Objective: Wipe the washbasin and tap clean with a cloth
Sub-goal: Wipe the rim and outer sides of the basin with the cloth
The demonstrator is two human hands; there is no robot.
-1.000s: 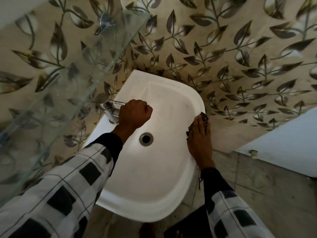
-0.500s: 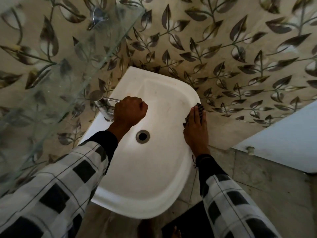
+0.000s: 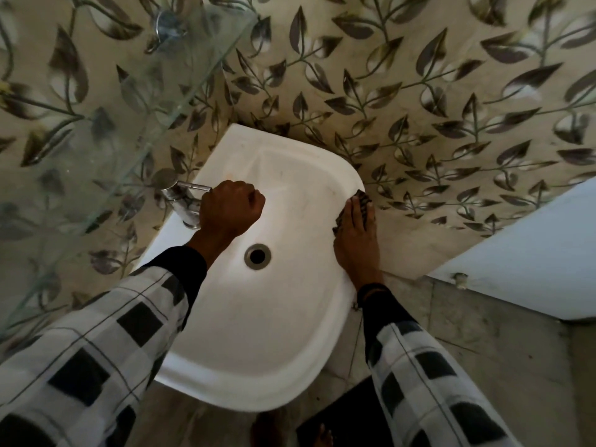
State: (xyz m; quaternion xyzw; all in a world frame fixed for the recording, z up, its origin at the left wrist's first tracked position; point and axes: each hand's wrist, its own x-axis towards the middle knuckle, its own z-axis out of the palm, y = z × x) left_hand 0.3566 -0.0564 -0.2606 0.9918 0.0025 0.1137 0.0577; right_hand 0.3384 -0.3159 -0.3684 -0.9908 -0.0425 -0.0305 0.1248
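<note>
With fingers flat, the right hand is sliding the dark checked cloth further along the right rim of the white ceramic washbasin toward its back corner, while the left hand is still gripping the chrome metal tap in a fist, so the rim wiping is advancing and the tap is waiting

I see my left hand curled round the tap at the washbasin's left rim; my right hand presses the cloth flat on its right rim.
</note>
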